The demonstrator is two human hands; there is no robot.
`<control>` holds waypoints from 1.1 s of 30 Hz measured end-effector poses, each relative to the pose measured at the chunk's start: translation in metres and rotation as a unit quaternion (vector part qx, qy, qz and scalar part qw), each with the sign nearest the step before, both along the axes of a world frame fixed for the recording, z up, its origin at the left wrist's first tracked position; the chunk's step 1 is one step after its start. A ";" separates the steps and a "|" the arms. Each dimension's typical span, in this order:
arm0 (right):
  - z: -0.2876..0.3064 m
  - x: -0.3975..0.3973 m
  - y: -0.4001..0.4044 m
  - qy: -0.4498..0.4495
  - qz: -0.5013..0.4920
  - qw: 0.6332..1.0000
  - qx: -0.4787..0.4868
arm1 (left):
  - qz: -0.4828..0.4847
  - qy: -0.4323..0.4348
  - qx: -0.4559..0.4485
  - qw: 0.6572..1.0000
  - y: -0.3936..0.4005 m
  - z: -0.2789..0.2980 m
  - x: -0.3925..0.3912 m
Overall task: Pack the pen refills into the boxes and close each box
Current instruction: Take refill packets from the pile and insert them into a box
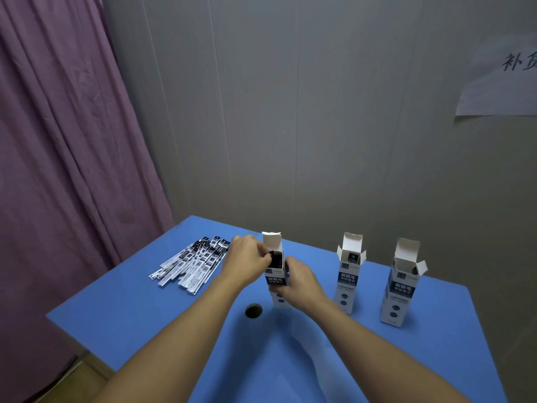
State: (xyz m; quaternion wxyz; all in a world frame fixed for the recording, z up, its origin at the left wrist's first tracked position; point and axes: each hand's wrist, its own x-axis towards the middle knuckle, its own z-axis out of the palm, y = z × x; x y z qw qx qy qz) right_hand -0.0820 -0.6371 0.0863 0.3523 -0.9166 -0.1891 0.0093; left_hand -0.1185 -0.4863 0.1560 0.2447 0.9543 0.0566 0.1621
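Blue table top (pixel 377 359) carries everything in the head view. The nearest box (pixel 276 282) is stood upright so its mouth faces up for loading; it is gripped round its middle by the right hand (pixel 296 282), fingers curled about it, apparently to steady it. Just above that grip, at the open mouth, dark refills are pinched by the left hand (pixel 247 258) and fed in. Beyond the left hand, loose pen refills (pixel 189 264) are fanned within reach. To the right of the grip, the middle box (pixel 348 274) and the far-right box (pixel 402 283) stand apart with flaps raised, ready for filling.
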 end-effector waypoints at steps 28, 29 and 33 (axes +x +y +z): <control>-0.059 0.025 -0.017 0.245 -0.149 0.944 -0.163 | 0.197 0.081 -0.041 0.976 0.117 -0.098 -0.097; -0.057 0.016 -0.013 0.234 -0.142 0.943 -0.191 | 0.195 0.085 -0.035 0.976 0.122 -0.097 -0.102; -0.046 -0.012 0.015 0.186 -0.108 0.940 -0.265 | 0.192 0.102 0.002 0.976 0.153 -0.087 -0.122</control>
